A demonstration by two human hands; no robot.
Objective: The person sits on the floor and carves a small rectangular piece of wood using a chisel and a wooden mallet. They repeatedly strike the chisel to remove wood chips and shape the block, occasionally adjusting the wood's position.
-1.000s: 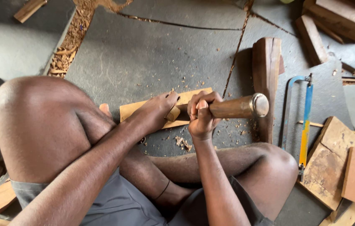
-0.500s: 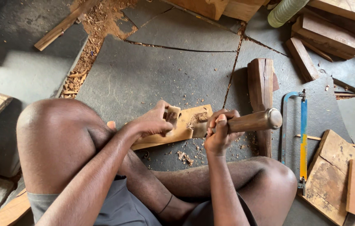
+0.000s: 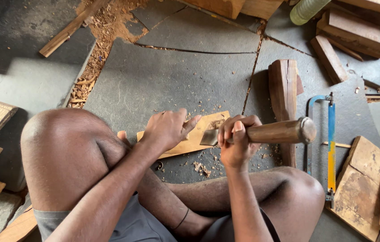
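Flat wooden board being pinned on stone floor by left hand, fingers spread flat, nothing grasped. Chisel being gripped in closed right hand; blade now being pressed at board's right end, lower than half-second earlier. Carving being continued; shavings lying below. Hacksaw lying apart, right.

Head view — worn camera, looking steeply down, close over the person's lap and stone floor; single view.
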